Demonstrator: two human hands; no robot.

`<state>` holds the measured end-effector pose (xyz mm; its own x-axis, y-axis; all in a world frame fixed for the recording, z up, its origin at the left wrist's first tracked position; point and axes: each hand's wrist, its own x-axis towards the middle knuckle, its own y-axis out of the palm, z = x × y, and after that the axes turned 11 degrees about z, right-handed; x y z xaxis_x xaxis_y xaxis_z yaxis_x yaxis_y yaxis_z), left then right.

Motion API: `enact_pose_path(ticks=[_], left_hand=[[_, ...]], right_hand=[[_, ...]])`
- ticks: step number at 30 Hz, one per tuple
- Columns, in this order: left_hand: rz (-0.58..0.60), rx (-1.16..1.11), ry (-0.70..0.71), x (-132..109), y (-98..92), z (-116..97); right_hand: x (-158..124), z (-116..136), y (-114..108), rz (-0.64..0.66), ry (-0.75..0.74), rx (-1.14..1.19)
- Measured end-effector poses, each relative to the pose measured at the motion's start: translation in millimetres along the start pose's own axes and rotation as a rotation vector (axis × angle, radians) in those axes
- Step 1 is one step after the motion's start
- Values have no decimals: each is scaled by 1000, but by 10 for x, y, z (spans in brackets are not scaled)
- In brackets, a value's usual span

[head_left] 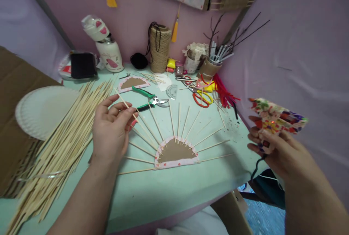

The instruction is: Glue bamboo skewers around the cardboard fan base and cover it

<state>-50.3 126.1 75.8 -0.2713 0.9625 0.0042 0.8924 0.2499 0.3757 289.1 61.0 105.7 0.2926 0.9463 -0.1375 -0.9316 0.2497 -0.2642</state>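
My left hand (113, 126) pinches a thin bamboo stick (124, 101) between thumb and fingers, slanted above the left side of the fan shape. Below it lies a half-round cardboard piece (176, 151) with a pink-spotted white border. Several bamboo sticks (186, 120) spread out from its curved edge like rays. To the right, my right hand (275, 151) is closed around a floral-patterned glue gun (279, 117), raised over the table's right edge. A small orange light glows on it and a dark cord hangs below. Green-handled pruning shears (155, 100) lie just beyond my left hand.
A large bundle of bamboo sticks (62, 148) lies at left beside paper plates (40, 111) and cardboard (16, 78). Behind are a second half-round piece (133, 83), scissors (201, 100), a twine spool (160, 49), a white bottle (110, 55) and a stick-filled cup (209, 68).
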Motion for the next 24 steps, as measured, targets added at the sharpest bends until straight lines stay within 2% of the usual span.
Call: enact_pose_path(ticks=[2,4,7,9,13,17,24], left_hand=[[14,-1,-12,-2,1,8],[23,-6,-11,-4,-4,18],[21,-21,-10,-7,-14,25],[17,-26,-15,-11,-15,20],[25,-14,-22,-22,-15,5],[46,-9,-18,-27,-34,29],[52,-9,0,-17,-62,72]], right_hand=[[-144,-41,139,249,150,116],[-264,-99,277,451,227,154],[-377,-168,463,677,304,139],[-425,-186,565,784,363,107],[-492,-168,713,851,450,29],[-503,-132,809,943,459,-3],[-434,-117,923,916,435,-83]])
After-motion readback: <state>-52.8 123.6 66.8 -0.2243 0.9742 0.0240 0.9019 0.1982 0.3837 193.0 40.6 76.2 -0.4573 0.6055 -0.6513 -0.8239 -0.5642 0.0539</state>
